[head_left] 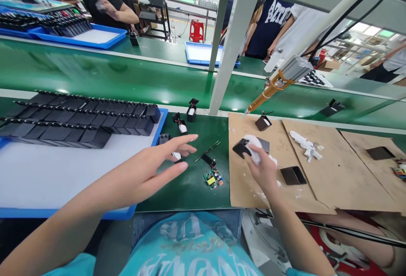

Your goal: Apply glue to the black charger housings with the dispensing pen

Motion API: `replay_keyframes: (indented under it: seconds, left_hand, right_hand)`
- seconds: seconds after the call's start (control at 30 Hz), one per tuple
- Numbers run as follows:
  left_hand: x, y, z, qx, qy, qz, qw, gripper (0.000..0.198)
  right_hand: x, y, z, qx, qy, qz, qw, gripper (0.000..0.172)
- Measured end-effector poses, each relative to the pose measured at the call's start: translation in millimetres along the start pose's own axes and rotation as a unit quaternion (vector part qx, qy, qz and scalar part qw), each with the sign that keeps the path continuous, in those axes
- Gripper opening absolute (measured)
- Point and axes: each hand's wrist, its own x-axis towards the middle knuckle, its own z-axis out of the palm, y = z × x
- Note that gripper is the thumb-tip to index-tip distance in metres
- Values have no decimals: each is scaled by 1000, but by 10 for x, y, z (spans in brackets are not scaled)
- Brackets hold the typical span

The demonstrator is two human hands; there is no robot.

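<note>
My left hand is held over the green bench with its fingers apart and nothing in them. Partly behind its fingertips stand small black cases with white insides. My right hand is closed on a crumpled white cloth, which touches a black case lying on the brown cardboard. Between my hands lies a green circuit board, wired to a black plate with two metal prongs. To the right of my right hand is an open black case.
A blue tray with rows of black cases fills the left side. A nozzle tool hangs over the cardboard, near another black case. White scraps lie farther right. Other people stand beyond the bench.
</note>
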Motion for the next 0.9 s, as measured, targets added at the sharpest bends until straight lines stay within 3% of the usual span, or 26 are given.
replay_keyframes:
  seconds: [0.17, 0.5, 0.9]
  left_hand:
    - [-271, -126, 30, 10, 8, -20, 1000, 55]
    - [-528, -306, 255, -37, 2, -23, 999, 52]
    - [-510, -462, 615, -104, -41, -41, 993, 45]
  right_hand:
    - [3, 17, 75, 11, -20, -8, 1000, 23]
    - [11, -8, 97, 6, -69, -21, 997, 29]
    - [71, 76, 42, 19, -90, -32, 995, 28]
